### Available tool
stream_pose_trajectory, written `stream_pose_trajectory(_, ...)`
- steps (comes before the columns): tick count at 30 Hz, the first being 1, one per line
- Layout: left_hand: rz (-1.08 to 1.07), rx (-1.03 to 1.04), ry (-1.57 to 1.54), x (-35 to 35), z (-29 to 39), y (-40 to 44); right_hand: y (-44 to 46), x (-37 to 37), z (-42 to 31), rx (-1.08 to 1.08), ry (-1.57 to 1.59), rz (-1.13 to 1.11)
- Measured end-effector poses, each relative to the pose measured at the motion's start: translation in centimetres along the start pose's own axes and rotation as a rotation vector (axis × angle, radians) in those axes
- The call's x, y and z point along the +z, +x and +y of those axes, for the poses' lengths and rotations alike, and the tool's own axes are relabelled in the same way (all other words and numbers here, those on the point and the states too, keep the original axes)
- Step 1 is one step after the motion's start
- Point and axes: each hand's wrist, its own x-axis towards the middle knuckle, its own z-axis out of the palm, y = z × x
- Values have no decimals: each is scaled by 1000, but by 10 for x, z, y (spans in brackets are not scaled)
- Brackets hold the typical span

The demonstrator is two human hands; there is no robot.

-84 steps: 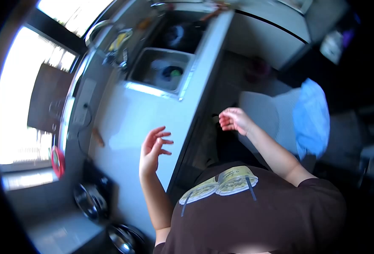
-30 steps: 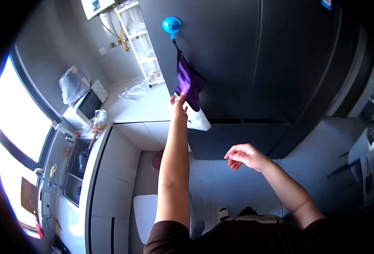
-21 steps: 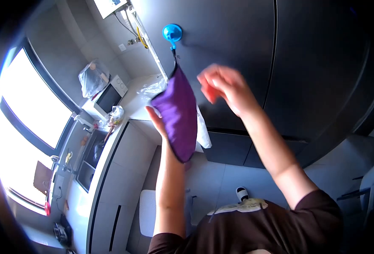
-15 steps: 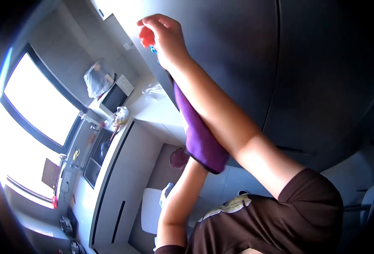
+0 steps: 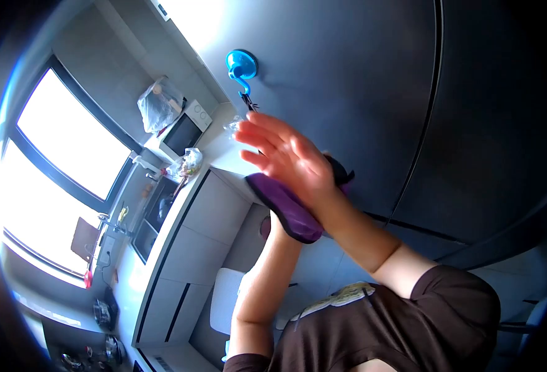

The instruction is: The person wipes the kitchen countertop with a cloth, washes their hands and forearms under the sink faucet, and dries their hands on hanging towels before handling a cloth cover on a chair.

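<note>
My right hand [image 5: 291, 158] is raised in front of a dark panel door, palm towards me, fingers apart, holding nothing I can see. Behind and below it is a purple cloth item [image 5: 286, 208] with black edging. My left forearm [image 5: 273, 263] reaches up to this cloth; my left hand is hidden by it, so I cannot tell whether it is inside or behind. A blue hook [image 5: 242, 65] is stuck on the door above my right hand. Black cords [image 5: 248, 102] hang from the hook and pass down behind my fingers.
The dark door [image 5: 360, 80] fills the upper right. At left, a white counter [image 5: 127, 288] carries a sink [image 5: 146, 239], a microwave [image 5: 183, 133] with a plastic bag [image 5: 160, 108] on top, and a bagged bundle [image 5: 189, 162]. A white seat [image 5: 227, 297] stands below the counter.
My right hand has come down from the hook, turned its palm towards me and spread its fingers. The hook and cords now show. The purple cloth is bunched lower behind my right hand.
</note>
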Motion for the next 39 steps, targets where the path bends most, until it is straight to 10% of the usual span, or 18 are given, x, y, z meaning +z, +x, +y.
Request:
stream_pose_trajectory(7,-25,-772,-1276,-42,18,13,-94,-21,-22,365,216,452)
stream_pose_trajectory(13,150,-869,-879,-33,-28,14,-122,-72,25,243,-757,390)
stream_pose_trajectory(17,36,-655,-880,-36,-46,7,-122,-76,13,5,-1456,211)
stream_pose_trajectory(19,-180,-496,-610,-50,-52,2,-100,-71,10,-139,-1297,294)
stream_pose_trajectory(21,-179,114,315,-61,-52,0,-93,-87,15,43,-1152,346)
stream_pose_trajectory(22,-169,214,348,-75,-42,13,-88,-63,13,331,-737,595)
stream_pose_trajectory(23,-156,318,385,-92,-24,36,-88,-93,18,354,-680,356)
stream_pose_trajectory(25,-151,581,233,-119,3,87,-78,-70,22,458,-479,403)
stream_pose_trajectory(29,11,378,-732,-109,85,169,-69,-55,42,628,-242,109)
stream_pose_trajectory(33,-262,401,-1423,-96,44,244,-69,-2,49,657,248,210)
stream_pose_trajectory(35,-589,382,-2247,-79,13,235,-75,-14,64,548,541,246)
stream_pose_trajectory(39,37,-93,-2584,-43,-35,190,-82,-21,63,775,477,147)
